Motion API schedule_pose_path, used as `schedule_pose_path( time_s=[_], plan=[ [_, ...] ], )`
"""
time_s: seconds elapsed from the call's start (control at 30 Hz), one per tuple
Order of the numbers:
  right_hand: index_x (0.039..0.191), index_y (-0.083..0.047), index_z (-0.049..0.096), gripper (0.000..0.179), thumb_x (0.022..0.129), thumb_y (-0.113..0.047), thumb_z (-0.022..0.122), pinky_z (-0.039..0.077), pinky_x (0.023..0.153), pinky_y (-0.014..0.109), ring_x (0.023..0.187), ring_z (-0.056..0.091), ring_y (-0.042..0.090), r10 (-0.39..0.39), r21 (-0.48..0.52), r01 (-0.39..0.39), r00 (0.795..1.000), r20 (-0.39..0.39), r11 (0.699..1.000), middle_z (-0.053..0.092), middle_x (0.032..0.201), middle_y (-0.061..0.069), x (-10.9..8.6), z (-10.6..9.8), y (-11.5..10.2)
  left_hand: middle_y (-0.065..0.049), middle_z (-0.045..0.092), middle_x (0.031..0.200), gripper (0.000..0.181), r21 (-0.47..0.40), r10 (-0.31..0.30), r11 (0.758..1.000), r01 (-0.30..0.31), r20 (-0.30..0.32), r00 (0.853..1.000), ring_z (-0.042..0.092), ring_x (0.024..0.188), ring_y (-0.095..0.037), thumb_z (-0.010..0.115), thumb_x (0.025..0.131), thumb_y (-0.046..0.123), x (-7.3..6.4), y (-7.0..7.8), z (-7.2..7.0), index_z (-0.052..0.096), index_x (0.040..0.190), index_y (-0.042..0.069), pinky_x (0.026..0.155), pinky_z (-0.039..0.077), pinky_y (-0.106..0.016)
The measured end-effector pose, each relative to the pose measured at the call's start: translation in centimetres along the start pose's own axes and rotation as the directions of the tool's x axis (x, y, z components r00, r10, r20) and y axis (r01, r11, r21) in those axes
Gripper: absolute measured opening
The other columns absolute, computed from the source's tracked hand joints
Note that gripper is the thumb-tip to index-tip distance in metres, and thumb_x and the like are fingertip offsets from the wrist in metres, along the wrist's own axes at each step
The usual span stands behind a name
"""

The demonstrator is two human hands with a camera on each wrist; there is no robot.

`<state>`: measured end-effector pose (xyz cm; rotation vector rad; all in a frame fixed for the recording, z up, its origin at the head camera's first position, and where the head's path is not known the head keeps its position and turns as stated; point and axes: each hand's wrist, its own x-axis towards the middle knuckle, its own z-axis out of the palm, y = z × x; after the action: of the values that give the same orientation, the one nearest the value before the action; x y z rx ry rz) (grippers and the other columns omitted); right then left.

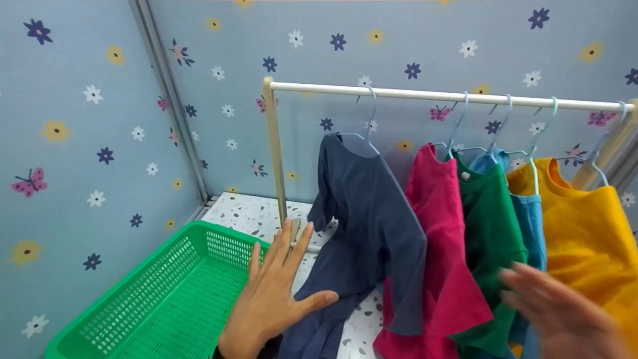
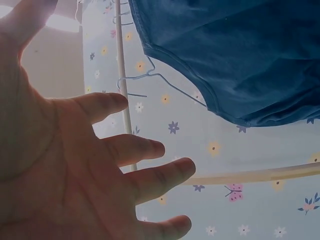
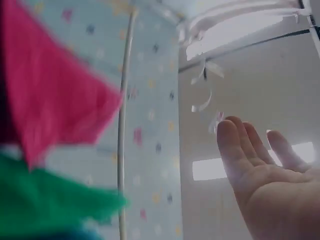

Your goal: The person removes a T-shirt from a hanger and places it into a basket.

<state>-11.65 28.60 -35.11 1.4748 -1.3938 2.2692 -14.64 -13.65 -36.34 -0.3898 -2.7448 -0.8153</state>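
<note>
White speckled tabletop (image 1: 241,214) meets blue floral walls (image 1: 319,62) (butterflies (image 1: 30,183) too). Left hand (image 1: 274,294) splays fingers near a navy shirt (image 1: 361,199); right hand (image 1: 563,316) has fingers slightly parted.

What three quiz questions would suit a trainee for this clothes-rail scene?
1. Which shirt hangs nearest the green plastic basket?
2. True or false: the left hand has its fingers spread and holds nothing.
3. Fill in: on the white rail, the green shirt hangs between the ____ shirt and the blue garment.

Key: 1. the navy shirt; 2. true; 3. pink.
</note>
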Motion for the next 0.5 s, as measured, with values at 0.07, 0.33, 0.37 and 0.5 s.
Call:
schedule_pose_path(
  time_s=[0.07,0.33,0.37,0.5],
  plan=[
    [0.16,0.014,0.027,0.051,0.111,0.006,0.036,0.038,0.122,0.032,0.153,0.042,0.034,0.082,-0.126,-0.085,0.996,-0.027,0.988,0.035,0.167,0.028,2.7,2.8,0.9,-0.003,0.005,0.179,0.106,-0.005,0.009,1.0,-0.009,-0.002,1.0,0.008,0.165,-0.028,0.062,0.088,0.082,0.0,0.1,0.1,0.012,0.172,0.039,0.122,-0.003,-0.076],
    [0.16,-0.014,0.043,0.052,0.111,-0.028,0.057,0.042,0.12,0.039,0.147,0.049,0.025,0.42,-0.635,-0.448,0.883,-0.208,0.629,0.05,0.16,0.002,18.2,7.5,2.4,-0.002,0.006,0.179,0.108,-0.007,0.012,1.0,-0.012,-0.017,1.0,0.008,0.165,-0.027,0.063,0.088,0.082,-0.1,-0.3,0.2,0.01,0.172,0.04,0.122,-0.003,-0.076],
    [0.16,-0.015,0.041,0.056,0.111,-0.036,0.057,0.04,0.121,0.043,0.148,0.047,0.025,0.495,-0.638,-0.512,0.839,-0.227,0.576,0.048,0.161,0.002,20.1,7.4,2.6,-0.003,0.007,0.179,0.107,-0.011,0.02,1.0,-0.021,-0.022,1.0,0.01,0.165,-0.029,0.064,0.088,0.081,-0.1,-0.4,0.3,0.011,0.172,0.039,0.122,-0.002,-0.077],
    [0.163,-0.007,0.032,0.072,0.11,-0.051,0.053,0.03,0.126,0.057,0.153,0.038,0.037,0.71,-0.594,-0.708,0.636,-0.302,0.382,0.039,0.166,0.013,26.1,6.6,3.7,-0.005,0.008,0.18,0.106,-0.028,0.043,0.999,-0.043,-0.013,0.999,0.013,0.164,-0.031,0.064,0.089,0.079,-0.1,-0.3,0.6,0.012,0.172,0.04,0.121,-0.001,-0.079]
  ],
)
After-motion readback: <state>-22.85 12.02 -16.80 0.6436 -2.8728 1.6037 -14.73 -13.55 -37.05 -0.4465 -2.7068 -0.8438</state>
